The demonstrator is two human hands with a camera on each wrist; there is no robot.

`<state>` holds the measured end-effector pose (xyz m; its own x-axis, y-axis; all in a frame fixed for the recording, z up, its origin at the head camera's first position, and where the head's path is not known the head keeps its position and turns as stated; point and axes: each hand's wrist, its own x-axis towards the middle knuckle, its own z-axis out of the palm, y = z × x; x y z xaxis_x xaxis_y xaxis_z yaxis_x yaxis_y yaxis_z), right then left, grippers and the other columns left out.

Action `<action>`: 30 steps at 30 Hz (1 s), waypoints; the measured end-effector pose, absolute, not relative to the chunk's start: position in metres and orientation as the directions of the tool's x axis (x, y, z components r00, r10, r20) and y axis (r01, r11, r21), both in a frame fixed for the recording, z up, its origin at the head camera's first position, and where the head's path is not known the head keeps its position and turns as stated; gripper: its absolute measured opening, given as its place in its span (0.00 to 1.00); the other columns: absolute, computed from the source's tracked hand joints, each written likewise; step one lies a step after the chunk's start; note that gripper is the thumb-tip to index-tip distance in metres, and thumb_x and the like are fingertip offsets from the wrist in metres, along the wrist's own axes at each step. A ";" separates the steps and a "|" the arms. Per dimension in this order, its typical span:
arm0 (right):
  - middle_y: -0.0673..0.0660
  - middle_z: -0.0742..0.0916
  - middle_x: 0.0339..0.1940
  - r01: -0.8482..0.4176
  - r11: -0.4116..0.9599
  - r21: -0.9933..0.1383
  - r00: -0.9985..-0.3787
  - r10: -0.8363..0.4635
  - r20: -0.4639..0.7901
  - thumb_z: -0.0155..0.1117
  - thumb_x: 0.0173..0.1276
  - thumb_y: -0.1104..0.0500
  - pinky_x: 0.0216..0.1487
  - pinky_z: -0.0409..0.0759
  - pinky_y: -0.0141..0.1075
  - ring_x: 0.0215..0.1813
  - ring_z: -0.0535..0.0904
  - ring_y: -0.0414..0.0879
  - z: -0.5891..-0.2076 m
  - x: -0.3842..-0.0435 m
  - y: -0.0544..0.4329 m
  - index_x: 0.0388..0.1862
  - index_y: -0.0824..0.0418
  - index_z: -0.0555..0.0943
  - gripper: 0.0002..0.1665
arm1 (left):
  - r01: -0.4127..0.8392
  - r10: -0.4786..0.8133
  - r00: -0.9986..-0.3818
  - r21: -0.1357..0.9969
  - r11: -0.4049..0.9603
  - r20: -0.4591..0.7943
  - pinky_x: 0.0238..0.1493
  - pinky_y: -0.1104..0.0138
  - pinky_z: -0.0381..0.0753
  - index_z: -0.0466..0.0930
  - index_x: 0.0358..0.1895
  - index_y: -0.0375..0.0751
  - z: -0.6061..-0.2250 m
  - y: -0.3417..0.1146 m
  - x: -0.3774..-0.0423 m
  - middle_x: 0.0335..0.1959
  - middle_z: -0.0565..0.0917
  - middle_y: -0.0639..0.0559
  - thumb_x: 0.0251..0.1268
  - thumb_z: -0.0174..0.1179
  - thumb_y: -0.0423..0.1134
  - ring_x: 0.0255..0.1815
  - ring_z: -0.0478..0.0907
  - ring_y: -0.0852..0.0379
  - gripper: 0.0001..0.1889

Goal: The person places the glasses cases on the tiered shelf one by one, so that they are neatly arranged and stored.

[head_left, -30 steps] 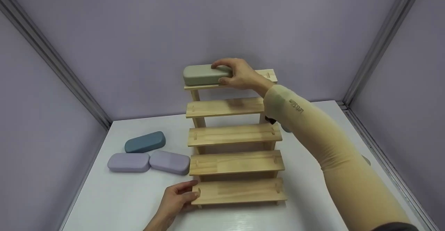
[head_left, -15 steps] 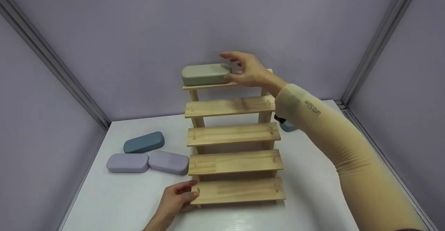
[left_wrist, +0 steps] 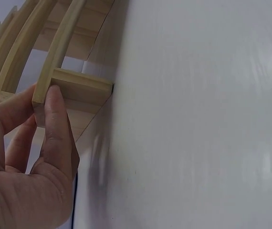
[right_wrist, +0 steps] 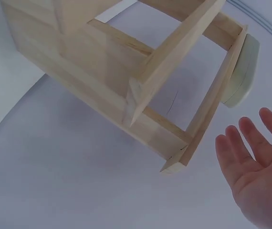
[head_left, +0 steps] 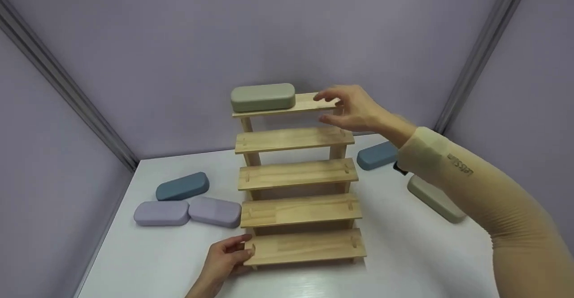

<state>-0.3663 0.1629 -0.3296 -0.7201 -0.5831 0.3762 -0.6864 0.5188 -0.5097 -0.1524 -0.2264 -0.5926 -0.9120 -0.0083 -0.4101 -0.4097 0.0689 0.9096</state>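
Observation:
A wooden stepped rack [head_left: 298,174] with several shelves stands in the middle of the table. On the left part of its top shelf lies a pale green glasses case [head_left: 263,97], also visible in the right wrist view [right_wrist: 241,71]. My right hand [head_left: 356,107] hovers at the right end of that shelf, apart from the case, its fingers spread and holding nothing. With thumb and fingers, my left hand [head_left: 223,261] pinches the left end of the lowest shelf; the left wrist view shows this grip on the board [left_wrist: 43,90] up close.
Left of the rack lie a dark blue case [head_left: 183,186] and two lilac cases [head_left: 162,213], touching each other. On the right are a blue case [head_left: 377,155] and a grey-green case [head_left: 435,198], both partly behind the right forearm. Panel walls [head_left: 287,29] enclose the white table.
My right hand has let go of the pale green case and drawn away to the right, uncovering the cases on that side. My left hand keeps its hold on the lowest shelf.

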 end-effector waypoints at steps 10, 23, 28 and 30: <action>0.66 0.93 0.62 -0.670 0.622 -0.407 -0.743 -0.554 0.376 0.79 0.71 0.61 0.59 0.93 0.63 0.62 0.89 0.66 -0.355 -0.337 0.211 0.64 0.64 0.89 0.24 | -0.407 -0.017 -0.913 0.910 0.079 -0.407 0.45 0.69 0.92 0.85 0.72 0.34 -0.592 -0.227 -0.152 0.45 0.84 0.53 0.66 0.79 0.32 0.47 0.81 0.59 0.31; 0.65 0.95 0.57 -0.528 0.707 -0.470 -0.848 -0.419 0.324 0.79 0.73 0.63 0.54 0.93 0.60 0.53 0.92 0.62 -0.426 -0.301 0.289 0.62 0.64 0.90 0.20 | -0.394 -0.027 -0.919 0.917 0.053 -0.394 0.43 0.70 0.92 0.84 0.72 0.32 -0.597 -0.224 -0.153 0.46 0.83 0.53 0.67 0.78 0.30 0.46 0.81 0.60 0.30; 0.64 0.95 0.56 -0.486 0.725 -0.488 -0.871 -0.355 0.339 0.78 0.73 0.63 0.51 0.93 0.48 0.51 0.92 0.61 -0.453 -0.288 0.322 0.60 0.64 0.91 0.18 | -0.394 -0.049 -0.919 0.916 0.082 -0.391 0.43 0.71 0.90 0.86 0.71 0.34 -0.598 -0.222 -0.153 0.47 0.83 0.53 0.65 0.79 0.31 0.50 0.78 0.57 0.30; 0.63 0.95 0.56 -0.464 0.736 -0.493 -0.882 -0.330 0.337 0.79 0.73 0.61 0.50 0.92 0.40 0.51 0.92 0.60 -0.463 -0.283 0.335 0.60 0.63 0.91 0.18 | -0.396 -0.054 -0.918 0.914 0.089 -0.392 0.44 0.71 0.90 0.86 0.71 0.34 -0.599 -0.222 -0.153 0.48 0.85 0.53 0.65 0.79 0.31 0.50 0.78 0.57 0.30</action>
